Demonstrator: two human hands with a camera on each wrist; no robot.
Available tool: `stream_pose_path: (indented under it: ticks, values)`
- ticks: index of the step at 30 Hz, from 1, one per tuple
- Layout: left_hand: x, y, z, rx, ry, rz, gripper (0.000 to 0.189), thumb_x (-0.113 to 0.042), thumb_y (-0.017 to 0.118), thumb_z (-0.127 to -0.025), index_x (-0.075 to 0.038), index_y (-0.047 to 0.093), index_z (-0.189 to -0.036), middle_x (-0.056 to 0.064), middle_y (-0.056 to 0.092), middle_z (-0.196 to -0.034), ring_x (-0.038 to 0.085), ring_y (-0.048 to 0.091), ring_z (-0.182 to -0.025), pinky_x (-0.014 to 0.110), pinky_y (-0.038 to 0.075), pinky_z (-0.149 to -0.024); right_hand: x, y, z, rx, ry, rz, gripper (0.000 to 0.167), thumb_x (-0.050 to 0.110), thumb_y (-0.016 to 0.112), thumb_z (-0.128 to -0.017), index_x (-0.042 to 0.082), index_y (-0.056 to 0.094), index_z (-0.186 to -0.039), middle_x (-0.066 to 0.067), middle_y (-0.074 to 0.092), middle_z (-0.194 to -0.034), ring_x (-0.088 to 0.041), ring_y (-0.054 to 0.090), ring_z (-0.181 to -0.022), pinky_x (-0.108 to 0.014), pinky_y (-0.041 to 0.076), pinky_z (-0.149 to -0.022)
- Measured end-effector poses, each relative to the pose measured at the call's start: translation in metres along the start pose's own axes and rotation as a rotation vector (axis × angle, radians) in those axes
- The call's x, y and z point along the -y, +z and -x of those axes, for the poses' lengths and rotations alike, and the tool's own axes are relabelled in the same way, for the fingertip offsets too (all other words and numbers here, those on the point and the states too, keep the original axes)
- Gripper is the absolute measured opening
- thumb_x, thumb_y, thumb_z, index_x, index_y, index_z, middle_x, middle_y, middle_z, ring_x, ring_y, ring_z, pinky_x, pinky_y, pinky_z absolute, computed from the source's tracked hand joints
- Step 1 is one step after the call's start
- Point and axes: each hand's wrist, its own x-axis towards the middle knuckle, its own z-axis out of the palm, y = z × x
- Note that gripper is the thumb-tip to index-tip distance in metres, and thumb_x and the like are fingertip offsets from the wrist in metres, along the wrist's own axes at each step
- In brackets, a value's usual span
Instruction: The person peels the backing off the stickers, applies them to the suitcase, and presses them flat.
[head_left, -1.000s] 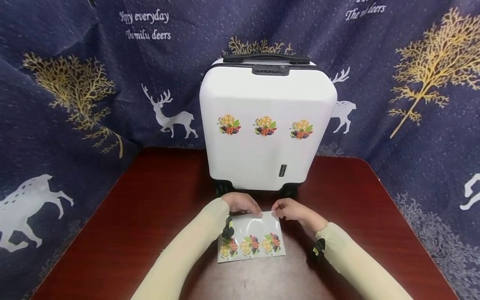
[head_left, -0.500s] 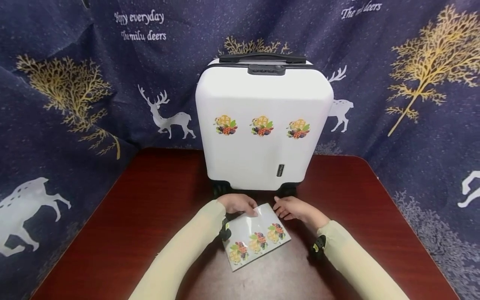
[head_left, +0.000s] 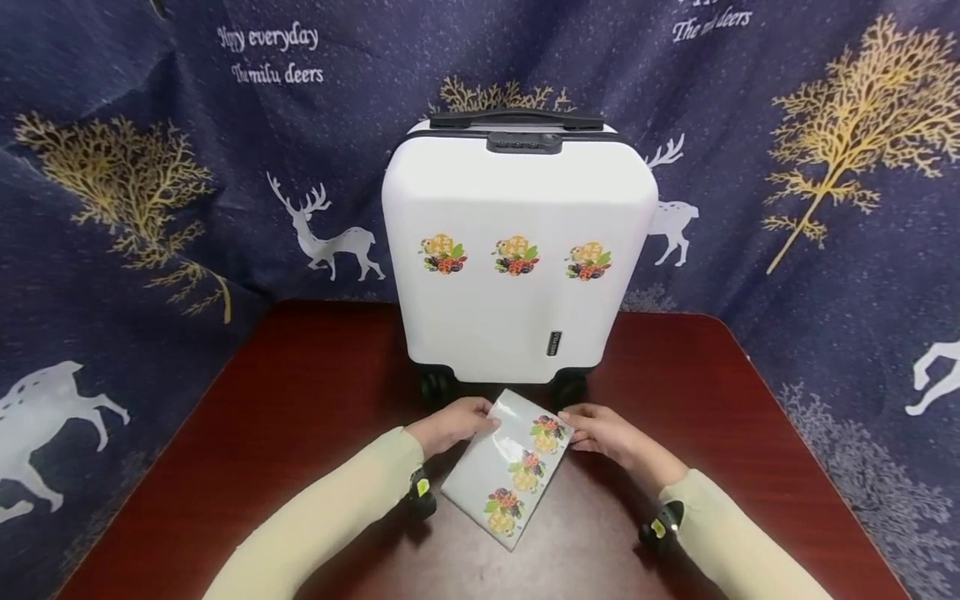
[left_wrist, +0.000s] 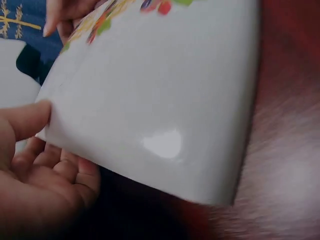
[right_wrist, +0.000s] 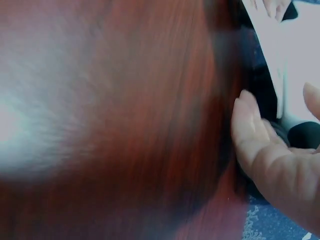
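Note:
A glossy white sticker sheet (head_left: 483,471) carries three fruit stickers (head_left: 527,471) along its right side and is turned at an angle over the table in front of the suitcase. My left hand (head_left: 457,423) pinches its upper left edge, thumb on top and fingers underneath, as the left wrist view shows. In that view the sheet (left_wrist: 150,100) bows and its near edge is lifted. My right hand (head_left: 606,435) is at the right corner of the sheet. The right wrist view shows its thumb and fingers (right_wrist: 255,135) spread apart, with the sheet's edge just beyond the fingertips.
A white suitcase (head_left: 517,325) stands upright behind the hands, with three matching fruit stickers (head_left: 515,255) in a row on its front. The dark red table (head_left: 322,392) extends to both sides. A navy cloth (head_left: 300,133) with deer and trees hangs behind.
The sheet has turned counterclockwise, its sticker row swinging from the near side to the right. My left hand has moved slightly left with it; my right hand let go of the edge and meets another corner.

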Motion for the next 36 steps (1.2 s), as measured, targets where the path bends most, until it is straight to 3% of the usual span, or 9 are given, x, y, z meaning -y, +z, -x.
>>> stream_pose_path:
  ticks: [5,9,14,17,23,27,32,34,36]
  values:
    - [0.006,0.003,0.019,-0.053,-0.014,0.17,0.031,-0.015,0.054,-0.105,0.005,0.056,-0.129,0.018,0.068,-0.114,0.02,0.067,-0.096,0.035,0.056,-0.087,0.0,0.006,0.02,0.075,0.0,-0.098,0.07,0.023,0.055,-0.105,-0.023,0.023,-0.148,0.003,0.07,-0.102,-0.005,0.067,-0.092,-0.022,0.058,-0.086]
    - [0.008,0.01,0.032,-0.097,-0.016,0.294,0.032,-0.016,0.052,-0.107,0.006,0.055,-0.13,0.017,0.068,-0.114,0.017,0.065,-0.095,0.031,0.054,-0.085,0.0,0.017,0.033,0.083,0.003,-0.128,0.057,0.02,0.056,-0.105,-0.02,0.039,-0.141,0.005,0.073,-0.099,-0.006,0.069,-0.09,-0.022,0.059,-0.085]
    - [0.011,0.026,0.042,-0.157,-0.002,0.43,0.031,-0.015,0.052,-0.107,0.008,0.053,-0.127,0.009,0.068,-0.105,0.011,0.062,-0.087,0.024,0.051,-0.077,0.004,0.03,0.043,0.015,-0.013,-0.177,0.017,0.013,0.053,-0.105,0.003,0.064,-0.112,0.007,0.07,-0.088,-0.006,0.068,-0.082,-0.021,0.059,-0.079]
    - [0.014,0.036,0.047,-0.197,0.013,0.501,0.031,-0.014,0.053,-0.106,0.01,0.052,-0.126,0.004,0.067,-0.097,0.007,0.06,-0.08,0.022,0.048,-0.073,0.007,0.034,0.046,-0.045,-0.014,-0.178,0.02,0.017,0.048,-0.108,0.004,0.064,-0.109,0.006,0.068,-0.087,-0.006,0.066,-0.081,-0.022,0.059,-0.077]
    - [0.016,0.055,0.056,-0.237,0.032,0.564,0.027,-0.013,0.054,-0.105,0.009,0.053,-0.12,-0.001,0.068,-0.093,0.005,0.06,-0.077,0.022,0.048,-0.073,0.01,0.04,0.048,-0.184,-0.023,-0.116,0.031,0.014,0.054,-0.105,-0.012,0.059,-0.12,0.001,0.071,-0.092,-0.009,0.067,-0.081,-0.023,0.059,-0.076]
    - [0.015,0.057,0.056,-0.146,0.073,0.628,0.028,-0.017,0.055,-0.104,0.005,0.057,-0.123,-0.006,0.071,-0.092,0.003,0.065,-0.081,0.022,0.053,-0.076,0.01,0.039,0.043,-0.241,-0.031,-0.089,0.024,0.006,0.056,-0.102,-0.012,0.06,-0.117,-0.001,0.073,-0.092,-0.009,0.067,-0.078,-0.023,0.058,-0.072]
    - [0.009,0.026,0.044,0.123,0.085,0.758,0.057,-0.053,0.042,-0.107,-0.002,0.056,-0.13,-0.01,0.075,-0.092,0.003,0.069,-0.084,0.022,0.056,-0.078,0.013,0.036,0.036,-0.174,-0.068,-0.075,0.023,0.005,0.056,-0.102,-0.013,0.062,-0.116,0.001,0.072,-0.091,-0.008,0.067,-0.078,-0.022,0.057,-0.072]
    - [0.007,0.01,0.038,0.226,0.057,0.734,0.076,-0.066,0.033,-0.104,0.001,0.054,-0.133,-0.009,0.075,-0.092,0.004,0.07,-0.084,0.022,0.056,-0.076,0.015,0.036,0.034,-0.117,-0.088,-0.06,0.024,0.005,0.057,-0.101,-0.014,0.063,-0.115,0.002,0.072,-0.09,-0.007,0.067,-0.078,-0.023,0.058,-0.072]
    - [0.005,-0.002,0.033,0.315,0.016,0.646,0.08,-0.065,0.029,-0.104,0.006,0.052,-0.135,-0.006,0.075,-0.092,0.005,0.071,-0.082,0.022,0.058,-0.073,0.017,0.037,0.033,-0.065,-0.097,-0.035,0.024,0.005,0.059,-0.1,-0.014,0.063,-0.114,0.003,0.072,-0.089,-0.007,0.067,-0.078,-0.023,0.058,-0.073]
